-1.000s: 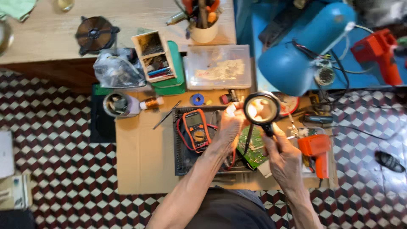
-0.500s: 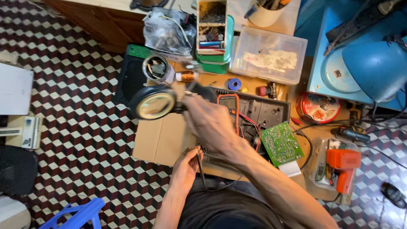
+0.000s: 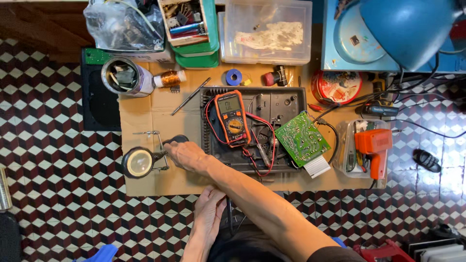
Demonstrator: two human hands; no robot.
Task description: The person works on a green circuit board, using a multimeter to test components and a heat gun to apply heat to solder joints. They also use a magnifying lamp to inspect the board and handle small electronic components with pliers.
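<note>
My right hand [image 3: 183, 155] reaches across to the left side of the cardboard sheet [image 3: 145, 111] and grips a magnifier stand [image 3: 160, 154] by its jointed arm, beside its black base [image 3: 175, 140]. The stand's round lens [image 3: 138, 162] lies low over the cardboard's left edge, and a clip arm [image 3: 148, 133] sticks out behind. My left hand [image 3: 209, 209] rests with fingers straight at the cardboard's near edge, holding nothing I can see. A thin dark rod [image 3: 229, 218] hangs beside it.
An orange multimeter [image 3: 232, 118] with red leads lies on a dark tray [image 3: 257, 127], beside a green circuit board [image 3: 302, 139]. Behind are a tin of parts [image 3: 121, 76], a copper coil [image 3: 171, 78], a clear box [image 3: 267, 31] and a blue lamp [image 3: 407, 29]. An orange soldering gun [image 3: 374, 148] lies right.
The magnifier, held up over the tray a second ago, has been carried left and set down on the cardboard. My left hand has dropped to the near edge. The view shifted.
</note>
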